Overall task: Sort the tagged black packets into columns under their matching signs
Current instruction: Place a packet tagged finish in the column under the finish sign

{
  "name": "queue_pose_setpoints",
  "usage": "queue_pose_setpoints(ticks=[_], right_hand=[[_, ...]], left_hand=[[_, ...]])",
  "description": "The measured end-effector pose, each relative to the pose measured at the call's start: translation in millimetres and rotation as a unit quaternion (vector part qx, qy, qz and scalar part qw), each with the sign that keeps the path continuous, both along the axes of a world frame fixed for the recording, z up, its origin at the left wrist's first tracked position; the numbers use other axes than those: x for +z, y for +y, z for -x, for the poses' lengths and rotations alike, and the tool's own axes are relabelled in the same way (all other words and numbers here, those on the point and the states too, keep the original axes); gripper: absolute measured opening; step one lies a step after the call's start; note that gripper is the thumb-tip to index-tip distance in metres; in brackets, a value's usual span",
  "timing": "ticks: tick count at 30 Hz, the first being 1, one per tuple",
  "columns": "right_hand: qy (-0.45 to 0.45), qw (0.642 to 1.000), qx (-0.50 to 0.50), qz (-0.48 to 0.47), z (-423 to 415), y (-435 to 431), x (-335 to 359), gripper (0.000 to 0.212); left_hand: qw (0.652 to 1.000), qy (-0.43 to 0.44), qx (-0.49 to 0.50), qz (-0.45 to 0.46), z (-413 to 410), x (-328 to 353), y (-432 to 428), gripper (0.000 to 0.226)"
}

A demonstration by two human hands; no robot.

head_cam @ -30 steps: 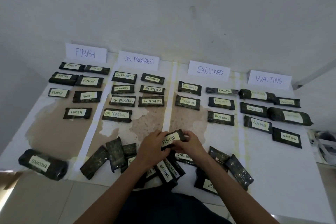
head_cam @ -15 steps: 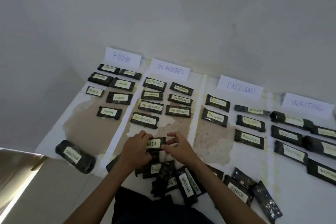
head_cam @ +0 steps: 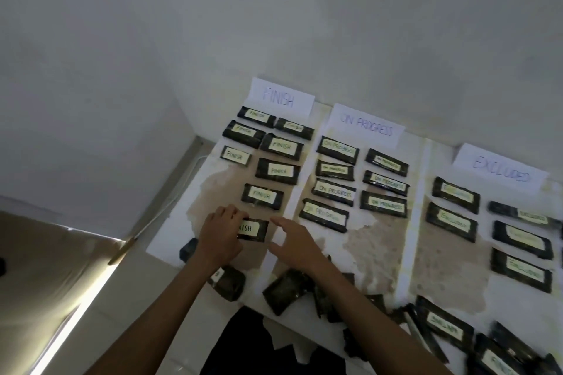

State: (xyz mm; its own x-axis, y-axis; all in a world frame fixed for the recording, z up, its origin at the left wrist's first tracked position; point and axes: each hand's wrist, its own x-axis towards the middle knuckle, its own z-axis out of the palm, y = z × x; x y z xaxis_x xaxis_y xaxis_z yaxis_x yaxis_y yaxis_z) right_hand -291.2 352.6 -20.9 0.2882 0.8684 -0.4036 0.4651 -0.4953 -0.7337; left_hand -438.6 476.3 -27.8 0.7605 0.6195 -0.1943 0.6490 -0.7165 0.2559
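Head view shows the left hand (head_cam: 221,237) curled round a packet (head_cam: 254,230) tagged FINISH at the foot of the column under the FINISH sign (head_cam: 281,97), the right hand (head_cam: 297,245) spread empty just beside it, three columns largely filled and a heap (head_cam: 288,291) of packets unsorted at the near edge.

Held packet (head_cam: 255,230) half under left hand (head_cam: 220,236) (tag: "NISH")
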Motion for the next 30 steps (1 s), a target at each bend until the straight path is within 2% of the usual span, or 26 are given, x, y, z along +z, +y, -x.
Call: queue_pose_setpoints(ticks=[3,7,9,14,17,25,30], right_hand=[[-0.071,0.996,0.055,-0.009,16,27,-11,0.055],[-0.157,0.981,0.089,-0.070,34,57,-37,0.046],[-0.174,0.976,0.096,-0.089,41,67,-52,0.044],[-0.209,0.969,0.116,-0.064,53,74,-78,0.044],[-0.217,0.968,0.102,-0.072,53,70,-85,0.042],[-0.214,0.967,0.123,-0.056,50,71,-82,0.044],[-0.170,0.979,0.089,-0.064,72,66,-65,0.037]], left_hand=[[1.000,0.012,-0.009,-0.017,9,-11,45,0.057],[0.998,0.016,-0.033,-0.044,11,-32,102,0.056],[0.998,0.012,-0.041,-0.051,8,-41,124,0.055],[0.997,0.002,-0.065,-0.033,-3,-55,155,0.049],[0.997,0.001,-0.075,-0.013,-7,-60,159,0.046],[0.996,-0.041,-0.079,-0.003,-3,-65,159,0.059],[0.995,-0.081,-0.049,0.040,23,-53,127,0.052]])
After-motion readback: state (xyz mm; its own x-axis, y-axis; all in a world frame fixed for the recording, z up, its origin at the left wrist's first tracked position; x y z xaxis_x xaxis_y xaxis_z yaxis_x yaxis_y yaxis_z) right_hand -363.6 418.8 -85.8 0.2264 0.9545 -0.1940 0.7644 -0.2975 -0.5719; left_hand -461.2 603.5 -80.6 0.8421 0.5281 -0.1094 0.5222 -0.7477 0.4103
